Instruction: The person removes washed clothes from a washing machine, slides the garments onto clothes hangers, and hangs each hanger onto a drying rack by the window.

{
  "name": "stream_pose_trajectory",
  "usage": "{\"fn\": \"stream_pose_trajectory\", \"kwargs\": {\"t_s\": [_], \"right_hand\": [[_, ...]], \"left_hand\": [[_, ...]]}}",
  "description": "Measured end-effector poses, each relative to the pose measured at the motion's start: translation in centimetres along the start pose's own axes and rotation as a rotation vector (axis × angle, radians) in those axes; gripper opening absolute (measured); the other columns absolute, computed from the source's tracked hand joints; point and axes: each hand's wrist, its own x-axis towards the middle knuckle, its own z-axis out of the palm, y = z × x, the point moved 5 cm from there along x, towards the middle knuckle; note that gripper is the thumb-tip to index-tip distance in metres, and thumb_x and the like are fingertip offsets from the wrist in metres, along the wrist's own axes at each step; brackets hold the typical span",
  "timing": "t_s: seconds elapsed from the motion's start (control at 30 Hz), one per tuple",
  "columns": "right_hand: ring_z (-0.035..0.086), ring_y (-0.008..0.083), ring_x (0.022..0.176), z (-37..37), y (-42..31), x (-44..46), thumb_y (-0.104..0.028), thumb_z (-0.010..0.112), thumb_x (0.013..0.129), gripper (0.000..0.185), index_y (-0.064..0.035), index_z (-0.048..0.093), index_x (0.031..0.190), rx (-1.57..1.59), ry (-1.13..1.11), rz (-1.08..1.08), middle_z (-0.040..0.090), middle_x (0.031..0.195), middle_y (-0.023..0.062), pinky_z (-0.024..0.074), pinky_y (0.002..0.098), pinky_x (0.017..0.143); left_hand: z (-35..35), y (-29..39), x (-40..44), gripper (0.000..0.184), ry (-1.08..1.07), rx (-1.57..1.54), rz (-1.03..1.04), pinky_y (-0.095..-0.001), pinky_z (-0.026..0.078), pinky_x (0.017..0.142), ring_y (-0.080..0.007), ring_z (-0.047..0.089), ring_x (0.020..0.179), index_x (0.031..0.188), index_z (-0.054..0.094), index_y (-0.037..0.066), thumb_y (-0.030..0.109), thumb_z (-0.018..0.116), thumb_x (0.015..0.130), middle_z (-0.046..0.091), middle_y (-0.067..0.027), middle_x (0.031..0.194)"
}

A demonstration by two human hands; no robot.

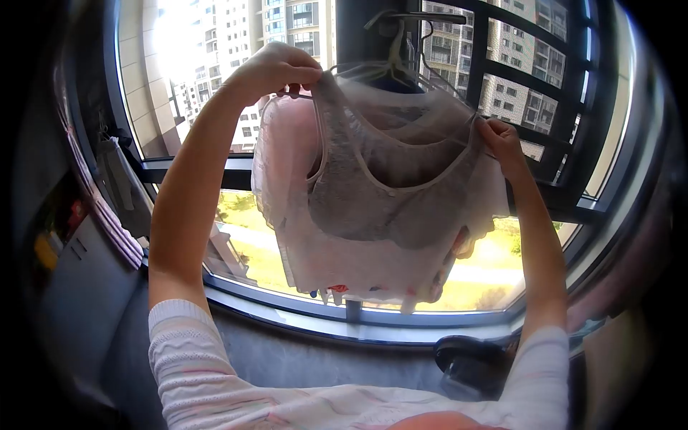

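Observation:
A thin grey tank top (401, 208) with a scoop neck is stretched between my raised hands in front of the window. My left hand (279, 72) pinches its left shoulder strap near the end of a hanger (390, 68). At the other side, my right hand (502, 140) has the right strap between thumb and fingers. Behind the tank top hangs a pale pink, sheer garment (279, 143), largely covered by it. Whether the tank top's straps rest on the hanger is hard to make out. Small red and blue spots show along the lower hem.
A dark-framed window (351, 315) fills the background, with tall buildings outside. The hangers hang from a dark bar (423, 16) at the top. A dark round object (469, 355) stands low at right. Light clothing (122, 183) and a curtain (100, 201) hang at left.

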Motion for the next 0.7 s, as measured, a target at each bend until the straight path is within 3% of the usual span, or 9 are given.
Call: {"fn": "stream_pose_trajectory", "kwargs": {"t_s": [0.07, 0.13, 0.17, 0.2, 0.27, 0.3, 0.37, 0.47, 0.7], "right_hand": [[0.031, -0.0026, 0.045, 0.1, 0.6, -0.1, -0.030, 0.058, 0.085, 0.024, -0.0131, 0.058, 0.068, 0.036, 0.021, 0.018, 0.040, 0.054, -0.0113, 0.0227, 0.0161, 0.041], [0.033, -0.0024, 0.045, 0.1, 1.2, -0.3, -0.029, 0.059, 0.085, 0.023, -0.0127, 0.058, 0.069, 0.048, 0.035, 0.060, 0.041, 0.054, -0.0108, 0.0236, 0.0157, 0.041], [0.032, -0.0022, 0.044, 0.0, 1.4, -0.2, -0.028, 0.060, 0.084, 0.023, -0.0123, 0.058, 0.068, 0.062, 0.066, 0.057, 0.041, 0.053, -0.0107, 0.0229, 0.0162, 0.041], [0.031, -0.0020, 0.044, 0.0, 1.6, 0.0, -0.028, 0.061, 0.084, 0.024, -0.0120, 0.058, 0.066, 0.076, 0.099, 0.054, 0.040, 0.053, -0.0106, 0.0222, 0.0168, 0.040], [0.031, -0.0017, 0.044, -0.1, 1.6, 0.3, -0.027, 0.061, 0.084, 0.024, -0.0119, 0.059, 0.066, 0.098, 0.125, 0.058, 0.040, 0.052, -0.0103, 0.0218, 0.0173, 0.039], [0.031, -0.0016, 0.043, -0.1, 1.3, 0.4, -0.027, 0.062, 0.083, 0.023, -0.0121, 0.059, 0.066, 0.106, 0.118, 0.066, 0.040, 0.052, -0.0101, 0.0221, 0.0173, 0.039], [0.032, -0.0015, 0.043, -0.2, 1.1, 0.7, -0.028, 0.062, 0.083, 0.023, -0.0122, 0.060, 0.067, 0.108, 0.089, 0.084, 0.041, 0.052, -0.0098, 0.0226, 0.0173, 0.039], [0.034, -0.0012, 0.043, 0.1, 0.9, 1.3, -0.029, 0.062, 0.083, 0.023, -0.0114, 0.061, 0.068, 0.076, 0.044, 0.086, 0.042, 0.052, -0.0094, 0.0239, 0.0171, 0.039], [0.037, -0.0005, 0.045, 0.7, -0.2, 1.7, -0.031, 0.062, 0.082, 0.025, -0.0099, 0.063, 0.070, -0.040, -0.031, 0.054, 0.045, 0.053, -0.0084, 0.0284, 0.0164, 0.042]], "left_hand": [[-0.5, -0.8, 0.6, 0.034, -0.100, 0.126, -0.005, -0.0232, 0.045, 0.048, -0.0117, 0.059, 0.061, 0.097, 0.065, 0.002, 0.028, 0.067, 0.074, 0.064, -0.0069, 0.073], [-1.0, -0.8, 2.2, 0.035, -0.035, 0.213, 0.051, -0.0244, 0.046, 0.049, -0.0123, 0.060, 0.062, 0.094, 0.066, 0.003, 0.032, 0.067, 0.075, 0.064, -0.0070, 0.073], [-1.4, -0.8, 3.5, 0.027, 0.024, 0.156, 0.026, -0.0223, 0.045, 0.050, -0.0112, 0.059, 0.061, 0.085, 0.068, 0.006, 0.030, 0.067, 0.074, 0.062, -0.0040, 0.068], [-1.6, -0.5, 4.9, 0.038, 0.133, 0.200, 0.055, -0.0233, 0.048, 0.057, -0.0115, 0.060, 0.063, 0.091, 0.066, 0.003, 0.038, 0.066, 0.076, 0.063, -0.0051, 0.071], [-1.4, -1.0, 9.2, 0.036, 0.239, 0.118, 0.197, -0.0232, 0.048, 0.061, -0.0090, 0.059, 0.064, 0.092, 0.066, 0.003, 0.036, 0.066, 0.077, 0.062, -0.0031, 0.069], [-0.9, -1.1, 11.6, 0.029, 0.271, 0.097, 0.150, -0.0235, 0.049, 0.064, -0.0099, 0.060, 0.070, 0.096, 0.065, 0.005, 0.029, 0.065, 0.080, 0.063, -0.0030, 0.075], [0.5, 3.1, 12.9, 0.017, 0.271, 0.334, -0.045, -0.0254, 0.041, 0.042, -0.0114, 0.052, 0.045, 0.070, 0.062, 0.001, 0.016, 0.059, 0.077, 0.056, -0.0041, 0.055], [1.6, 3.0, 14.7, 0.021, 0.305, 0.139, 0.041, -0.0289, 0.045, 0.042, -0.0153, 0.055, 0.044, 0.061, 0.062, 0.001, 0.018, 0.062, 0.073, 0.056, -0.0062, 0.052], [1.5, 1.2, 15.0, 0.016, 0.389, -0.025, 0.091, -0.0262, 0.041, 0.040, -0.0124, 0.051, 0.042, 0.067, 0.064, 0.003, 0.019, 0.065, 0.071, 0.056, -0.0038, 0.053]]}}
